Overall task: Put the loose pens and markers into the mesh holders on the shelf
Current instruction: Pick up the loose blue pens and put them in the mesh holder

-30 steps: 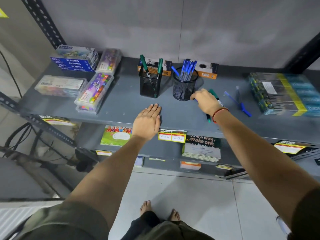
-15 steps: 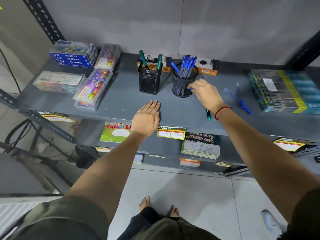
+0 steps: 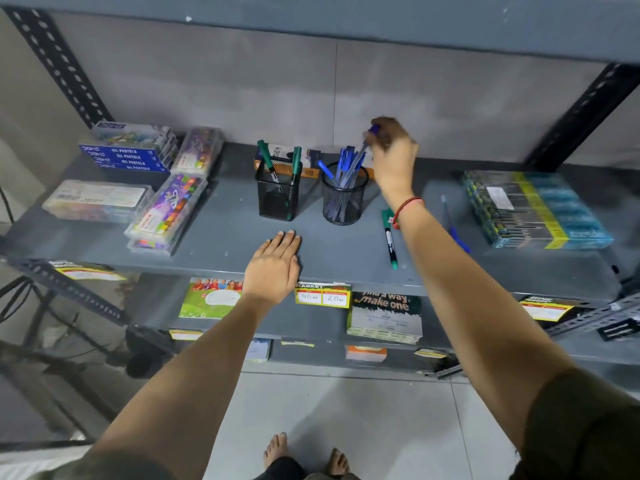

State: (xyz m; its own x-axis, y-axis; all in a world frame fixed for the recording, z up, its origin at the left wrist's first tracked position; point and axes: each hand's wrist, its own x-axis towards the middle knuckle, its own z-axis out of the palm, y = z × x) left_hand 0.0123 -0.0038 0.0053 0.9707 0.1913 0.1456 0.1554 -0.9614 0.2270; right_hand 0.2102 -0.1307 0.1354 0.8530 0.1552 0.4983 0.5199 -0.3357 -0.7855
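Standing on the grey shelf [image 3: 214, 237] are two black mesh holders: a square one [image 3: 278, 190] on the left, which is holding two green markers [image 3: 296, 160], and a round one [image 3: 344, 195] just beside it on the right, which is holding a bunch of blue pens [image 3: 347, 164] too crowded and blurred to count. One green marker [image 3: 390, 240] is lying loose on the shelf to the right of the round holder, partly under the right forearm, and at least one blue pen [image 3: 456, 233] is lying loose further right, partly hidden by that arm.

The right hand [image 3: 394, 157] is hanging above the round holder, its fingers [image 3: 382, 133] pinching the upper end of a single blue pen [image 3: 363, 150], which is slanting down toward the holder's mouth among the others. The left hand [image 3: 273, 268] is resting palm down near the shelf's front edge, in front of the square holder, its fingers [image 3: 285, 240] lying flat and close together, gripping nothing.
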